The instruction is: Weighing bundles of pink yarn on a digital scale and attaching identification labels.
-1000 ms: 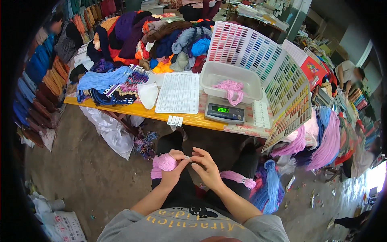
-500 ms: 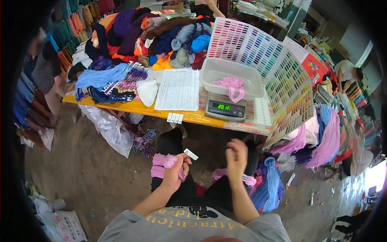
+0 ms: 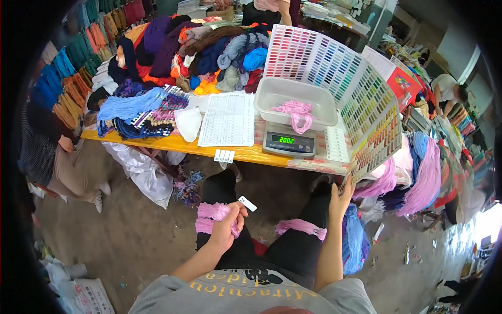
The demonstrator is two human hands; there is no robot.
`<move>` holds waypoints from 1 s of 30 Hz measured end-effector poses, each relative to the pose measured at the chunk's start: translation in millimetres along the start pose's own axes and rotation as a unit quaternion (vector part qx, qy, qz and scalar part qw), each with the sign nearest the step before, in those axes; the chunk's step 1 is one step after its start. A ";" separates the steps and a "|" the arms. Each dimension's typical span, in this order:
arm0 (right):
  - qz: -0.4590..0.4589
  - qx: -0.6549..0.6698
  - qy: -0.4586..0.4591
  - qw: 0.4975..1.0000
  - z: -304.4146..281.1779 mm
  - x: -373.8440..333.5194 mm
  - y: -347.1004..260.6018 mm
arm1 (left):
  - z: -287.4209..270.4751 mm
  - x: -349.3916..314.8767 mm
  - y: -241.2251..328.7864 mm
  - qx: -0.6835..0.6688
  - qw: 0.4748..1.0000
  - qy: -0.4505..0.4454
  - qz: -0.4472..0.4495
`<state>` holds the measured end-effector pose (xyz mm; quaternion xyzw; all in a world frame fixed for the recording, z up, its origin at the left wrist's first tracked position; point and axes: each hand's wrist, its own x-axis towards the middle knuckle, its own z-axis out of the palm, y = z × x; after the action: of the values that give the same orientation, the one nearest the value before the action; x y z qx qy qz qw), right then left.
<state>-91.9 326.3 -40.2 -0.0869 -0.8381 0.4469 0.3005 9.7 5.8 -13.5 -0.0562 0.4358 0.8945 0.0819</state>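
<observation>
My left hand [image 3: 226,226] is closed over my left thigh, holding a small white tag [image 3: 247,203] that sticks out past the fingers. Pink yarn [image 3: 208,211] lies across that thigh, against and partly under the same hand. My right hand [image 3: 341,198] reaches up with fingers stretched out, at the lower near corner of the folding colour chart [image 3: 374,133]; whether the fingertips touch it I cannot tell. A second pink yarn bundle [image 3: 300,228] lies over my right thigh. More pink yarn [image 3: 297,112] hangs over the front of a clear plastic tub [image 3: 327,115] on the digital scale [image 3: 288,144].
On the yellow table edge [image 3: 198,148] are a printed sheet [image 3: 227,123], several small white tags [image 3: 224,156] and a white piece [image 3: 188,124]. Yarn heaps [image 3: 209,52] rise behind. Blue yarn [image 3: 355,243] hangs beside my right forearm. A person [image 3: 52,141] stands at left.
My right hand has moved right, from above my thigh to the chart's lower corner. My left hand stays put with the tag. The person at left has come nearer the table.
</observation>
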 end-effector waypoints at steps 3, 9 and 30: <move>-0.003 0.021 0.004 1.000 0.2 -3.5 -7.8 | 5.3 -1.9 0.4 0.004 1.000 0.015 -0.004; -0.019 0.007 -0.038 0.999 1.2 -11.8 -24.1 | 6.6 0.7 -1.8 0.013 1.000 0.008 0.003; 0.098 0.117 -0.131 0.979 9.1 -80.4 -20.6 | 5.6 1.7 -1.0 -0.019 1.000 0.006 -0.003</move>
<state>-30.0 274.6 -61.7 -0.0734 -0.7994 0.5770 0.1505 8.0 11.0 -11.1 -0.0643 0.4188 0.9022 0.0807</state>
